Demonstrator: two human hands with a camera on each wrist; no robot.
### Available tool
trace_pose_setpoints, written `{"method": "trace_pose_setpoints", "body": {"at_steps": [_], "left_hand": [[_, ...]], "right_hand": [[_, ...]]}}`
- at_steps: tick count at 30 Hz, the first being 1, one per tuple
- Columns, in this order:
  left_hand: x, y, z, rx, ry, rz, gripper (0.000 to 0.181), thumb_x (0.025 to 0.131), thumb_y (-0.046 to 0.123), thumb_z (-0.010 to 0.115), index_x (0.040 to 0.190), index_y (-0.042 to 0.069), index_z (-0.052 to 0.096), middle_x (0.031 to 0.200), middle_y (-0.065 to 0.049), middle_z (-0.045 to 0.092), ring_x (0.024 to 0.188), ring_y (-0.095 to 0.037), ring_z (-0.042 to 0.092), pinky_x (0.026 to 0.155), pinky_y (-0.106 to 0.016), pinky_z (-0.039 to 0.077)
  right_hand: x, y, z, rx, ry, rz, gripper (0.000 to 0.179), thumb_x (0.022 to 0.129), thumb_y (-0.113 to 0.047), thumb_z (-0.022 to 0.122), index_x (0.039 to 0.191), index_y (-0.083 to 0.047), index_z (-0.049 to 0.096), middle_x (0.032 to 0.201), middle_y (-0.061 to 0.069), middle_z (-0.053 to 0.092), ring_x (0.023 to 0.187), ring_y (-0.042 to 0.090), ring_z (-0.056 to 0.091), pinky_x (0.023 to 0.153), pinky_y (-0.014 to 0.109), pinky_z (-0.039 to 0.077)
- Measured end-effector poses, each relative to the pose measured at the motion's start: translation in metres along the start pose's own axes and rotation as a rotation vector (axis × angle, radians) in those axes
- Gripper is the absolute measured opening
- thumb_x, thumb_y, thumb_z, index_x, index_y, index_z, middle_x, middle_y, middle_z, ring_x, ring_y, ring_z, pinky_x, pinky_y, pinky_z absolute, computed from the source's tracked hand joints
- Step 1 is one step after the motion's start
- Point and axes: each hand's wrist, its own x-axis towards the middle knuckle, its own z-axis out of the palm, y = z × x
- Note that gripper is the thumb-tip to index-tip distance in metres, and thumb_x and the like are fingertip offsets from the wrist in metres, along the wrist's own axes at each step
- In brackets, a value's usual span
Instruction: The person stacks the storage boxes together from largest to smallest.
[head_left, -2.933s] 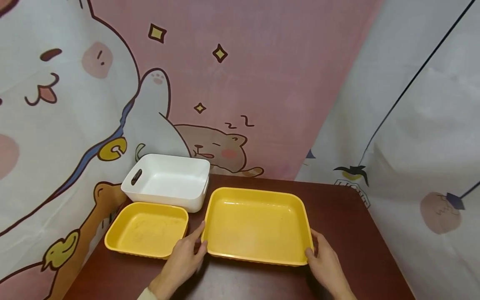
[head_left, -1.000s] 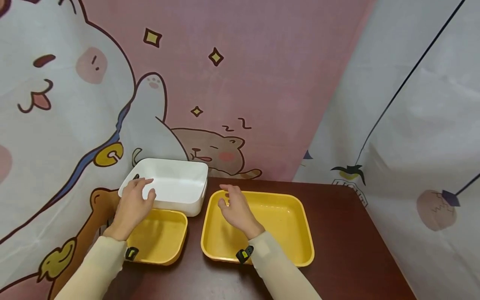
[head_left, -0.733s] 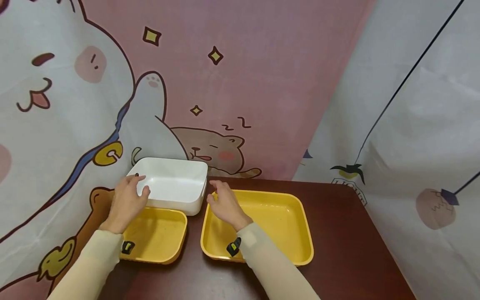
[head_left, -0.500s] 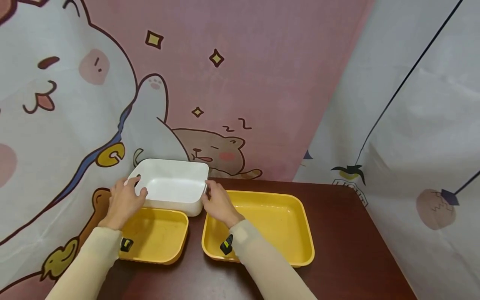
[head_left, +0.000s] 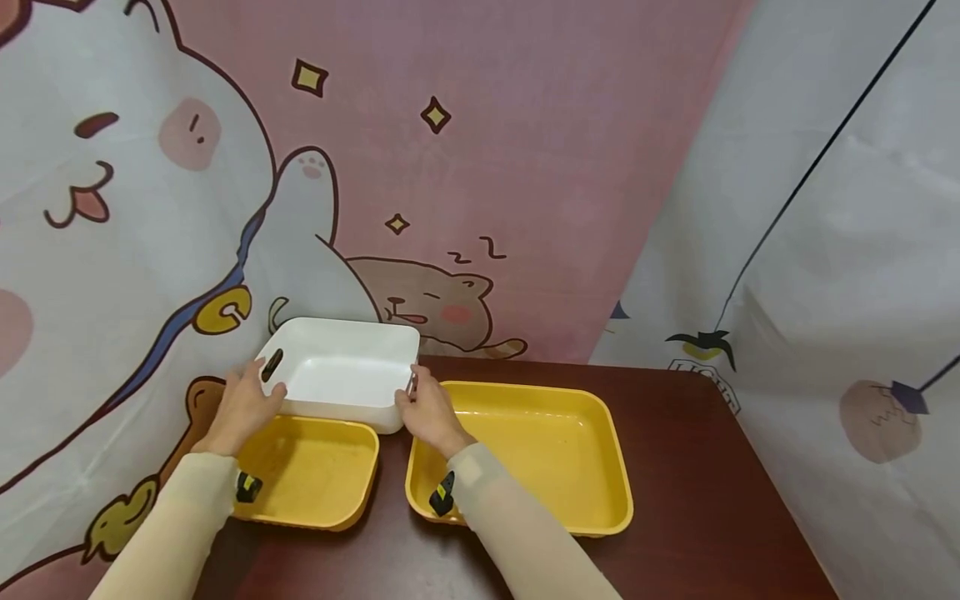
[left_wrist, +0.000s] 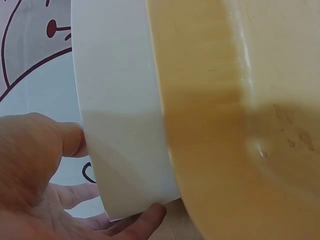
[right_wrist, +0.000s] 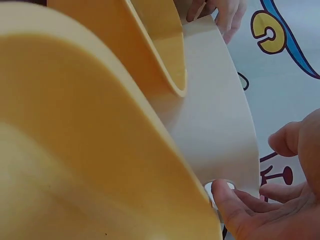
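A white plastic storage bin [head_left: 337,408] with oval handle holes stands at the back left. My left hand [head_left: 243,408] is at its left end; in the left wrist view the thumb touches the rim and the fingers [left_wrist: 145,222] bend round the end wall. At the opposite end my right hand [head_left: 433,408] holds the bin, and the right wrist view has a fingertip [right_wrist: 223,192] at the handle hole, with the thumb raised beside the rim. The larger yellow tray [head_left: 540,458] lies under my right forearm. A smaller yellow tray [head_left: 315,475] sits in front of the bin, below my left wrist.
All three containers rest on a dark reddish-brown table [head_left: 705,483]. A pink and white cartoon curtain [head_left: 562,208] rises close behind the bin and along the sides. The small tray's back rim is right against the bin's front wall.
Both hands left the large yellow tray and reached to the back left. They have since come down onto the white bin's two ends. The bin stays in place.
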Motion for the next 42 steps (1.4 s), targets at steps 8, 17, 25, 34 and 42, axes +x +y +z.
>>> {"method": "trace_pose_setpoints", "body": {"at_steps": [8, 17, 25, 34, 42], "left_hand": [[0.002, -0.006, -0.002, -0.008, -0.02, -0.017, 0.083, 0.116, 0.021, 0.054, 0.175, -0.021, 0.014, 0.17, -0.058, 0.025, 0.155, -0.074, 0.035, 0.132, -0.086, 0.032], [0.001, -0.005, 0.0, -0.049, 0.016, -0.029, 0.077, 0.114, 0.012, 0.052, 0.174, -0.023, 0.019, 0.17, -0.056, 0.031, 0.155, -0.073, 0.037, 0.131, -0.086, 0.034], [0.0, -0.003, -0.001, -0.085, 0.057, -0.04, 0.074, 0.111, 0.012, 0.054, 0.174, -0.02, 0.028, 0.171, -0.051, 0.039, 0.154, -0.07, 0.043, 0.13, -0.085, 0.036], [-0.011, 0.008, -0.011, -0.09, 0.12, -0.014, 0.074, 0.111, 0.013, 0.055, 0.17, -0.023, 0.031, 0.168, -0.054, 0.042, 0.152, -0.071, 0.047, 0.129, -0.084, 0.039], [-0.018, 0.021, -0.014, -0.113, 0.214, -0.014, 0.073, 0.109, 0.016, 0.059, 0.17, -0.019, 0.039, 0.168, -0.049, 0.048, 0.147, -0.068, 0.053, 0.127, -0.084, 0.042]], "right_hand": [[-0.001, 0.004, 0.003, 0.0, 0.009, 0.003, 0.068, 0.119, -0.028, 0.065, 0.175, 0.001, 0.043, 0.141, 0.018, 0.077, 0.12, 0.024, 0.076, 0.104, 0.042, 0.068], [-0.002, 0.004, 0.005, 0.008, 0.019, -0.019, 0.065, 0.117, -0.021, 0.065, 0.174, 0.004, 0.043, 0.147, 0.022, 0.074, 0.128, 0.029, 0.075, 0.113, 0.05, 0.066], [-0.003, 0.002, 0.006, 0.043, 0.011, -0.009, 0.064, 0.119, -0.017, 0.064, 0.175, 0.003, 0.042, 0.159, 0.023, 0.069, 0.135, 0.033, 0.073, 0.12, 0.054, 0.064], [-0.01, -0.009, -0.007, 0.092, 0.061, -0.071, 0.064, 0.119, -0.016, 0.063, 0.176, 0.002, 0.043, 0.164, 0.023, 0.064, 0.138, 0.035, 0.072, 0.118, 0.053, 0.065], [-0.021, -0.017, -0.023, 0.146, 0.087, -0.077, 0.064, 0.117, -0.017, 0.064, 0.176, 0.0, 0.045, 0.156, 0.021, 0.067, 0.128, 0.031, 0.075, 0.11, 0.046, 0.068]]}}
